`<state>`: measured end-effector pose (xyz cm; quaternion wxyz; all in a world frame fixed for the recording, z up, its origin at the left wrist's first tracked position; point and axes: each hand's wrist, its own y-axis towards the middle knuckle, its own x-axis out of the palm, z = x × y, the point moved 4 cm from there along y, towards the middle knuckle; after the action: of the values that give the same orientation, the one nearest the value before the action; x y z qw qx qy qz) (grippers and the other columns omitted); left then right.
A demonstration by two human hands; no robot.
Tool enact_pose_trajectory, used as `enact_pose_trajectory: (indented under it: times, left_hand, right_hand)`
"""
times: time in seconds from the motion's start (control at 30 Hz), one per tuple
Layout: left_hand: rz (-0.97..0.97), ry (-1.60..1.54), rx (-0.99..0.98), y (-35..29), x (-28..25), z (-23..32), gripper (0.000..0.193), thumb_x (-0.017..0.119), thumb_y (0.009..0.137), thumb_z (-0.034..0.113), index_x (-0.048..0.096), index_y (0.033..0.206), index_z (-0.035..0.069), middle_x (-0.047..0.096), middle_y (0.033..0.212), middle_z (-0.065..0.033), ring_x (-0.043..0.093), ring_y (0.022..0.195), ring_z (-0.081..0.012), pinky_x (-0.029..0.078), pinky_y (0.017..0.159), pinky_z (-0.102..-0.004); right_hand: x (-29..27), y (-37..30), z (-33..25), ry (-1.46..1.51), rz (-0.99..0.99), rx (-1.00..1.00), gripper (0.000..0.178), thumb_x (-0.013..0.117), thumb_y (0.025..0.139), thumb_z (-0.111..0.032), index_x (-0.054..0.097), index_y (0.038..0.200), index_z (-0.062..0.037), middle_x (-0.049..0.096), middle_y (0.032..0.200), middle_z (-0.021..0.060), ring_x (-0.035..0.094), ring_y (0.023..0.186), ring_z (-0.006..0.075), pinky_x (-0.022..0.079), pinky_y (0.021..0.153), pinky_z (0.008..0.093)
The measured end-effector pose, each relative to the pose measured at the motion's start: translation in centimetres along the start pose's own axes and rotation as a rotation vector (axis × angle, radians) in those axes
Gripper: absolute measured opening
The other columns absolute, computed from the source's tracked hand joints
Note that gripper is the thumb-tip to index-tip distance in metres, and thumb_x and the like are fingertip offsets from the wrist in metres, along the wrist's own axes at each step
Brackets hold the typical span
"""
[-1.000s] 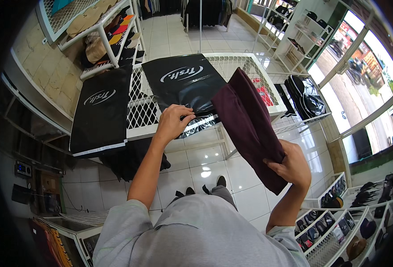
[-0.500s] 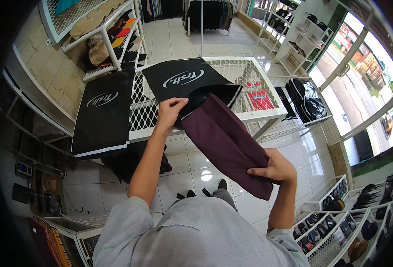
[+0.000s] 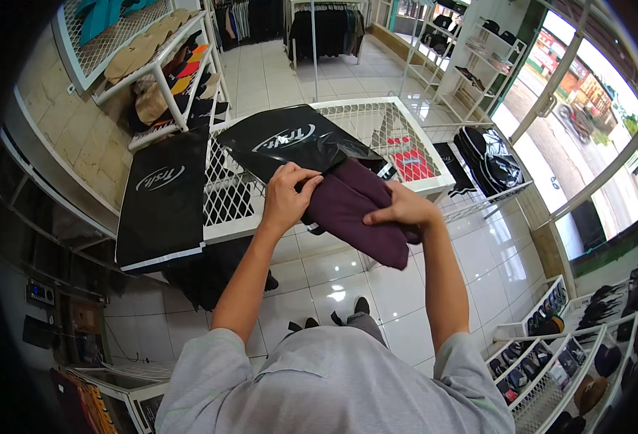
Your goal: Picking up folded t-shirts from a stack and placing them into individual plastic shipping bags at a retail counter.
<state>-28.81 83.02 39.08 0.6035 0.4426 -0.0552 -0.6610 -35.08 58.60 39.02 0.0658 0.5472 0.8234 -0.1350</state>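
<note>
A black plastic mailer bag (image 3: 283, 137) with a white logo lies on the white mesh table (image 3: 239, 228), its mouth turned toward me. My left hand (image 3: 288, 194) pinches the near edge of that mouth. My right hand (image 3: 405, 206) grips the outer end of a folded dark maroon garment (image 3: 355, 213), thumb on top. The garment's far end is inside the bag and out of sight; the rest sticks out past the table's near edge. To the left, a second black mailer bag (image 3: 163, 199) lies flat, untouched.
Red-and-white packages (image 3: 413, 163) show at the table's right part. Shiny black bundles (image 3: 489, 159) sit on a low rack beyond. A cap shelf (image 3: 174, 79) stands at the far left, a clothes rack (image 3: 326, 29) at the back, and display shelves (image 3: 543, 369) at the lower right.
My right hand has moved up and left, pushing the garment farther into the bag. Less of the garment sticks out, and the bag bulges more. My left hand still holds the bag's edge.
</note>
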Motion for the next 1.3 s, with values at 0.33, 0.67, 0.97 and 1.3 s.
enact_pose_trajectory:
  times: [0.33, 0.67, 0.97, 1.3]
  left_hand:
    - [0.113, 0.052, -0.078, 0.1, 0.8, -0.6, 0.013, 0.078, 0.086, 0.014, 0.078, 0.092, 0.003, 0.064, 0.08, -0.0096, 0.064, 0.082, -0.0263, 0.049, 0.074, -0.0375]
    - [0.314, 0.08, -0.266, -5.0, -1.9, 1.3, 0.028, 0.079, 0.089, 0.029, 0.075, 0.1, 0.003, 0.063, 0.076, -0.0068, 0.064, 0.075, -0.0231, 0.051, 0.069, -0.0374]
    - [0.063, -0.289, -0.744, -12.6, 1.0, -3.5, 0.029, 0.071, 0.096, 0.028, 0.067, 0.1, -0.001, 0.072, 0.08, -0.0053, 0.07, 0.067, -0.0151, 0.053, 0.064, -0.0286]
    - [0.148, -0.641, -0.684, -12.4, 3.5, -4.0, 0.017, 0.062, 0.1, 0.015, 0.063, 0.097, -0.001, 0.07, 0.087, -0.0041, 0.068, 0.077, -0.0115, 0.051, 0.064, -0.0258]
  right_hand:
    - [-0.4, 3.5, -0.4, -1.039, 0.899, -0.196, 0.069, 0.091, 0.069, -0.035, 0.067, 0.126, -0.005, 0.067, 0.117, 0.0153, 0.061, 0.112, 0.0331, 0.045, 0.101, 0.0455]
    - [2.8, 0.9, 0.1, -1.021, 0.862, -0.033, 0.081, 0.082, 0.067, -0.066, 0.069, 0.117, -0.0036, 0.068, 0.106, 0.0161, 0.061, 0.105, 0.0338, 0.042, 0.093, 0.0453]
    - [11.8, 1.4, -2.7, -1.123, 0.577, -0.618, 0.022, 0.064, 0.08, -0.009, 0.068, 0.101, -0.0088, 0.057, 0.089, 0.0041, 0.059, 0.086, 0.0239, 0.045, 0.07, 0.0366]
    - [10.1, -1.6, 3.9, -0.973, 0.548, -0.622, 0.077, 0.077, 0.068, -0.007, 0.06, 0.142, -0.0155, 0.055, 0.146, 0.0098, 0.05, 0.138, 0.0302, 0.037, 0.114, 0.0494]
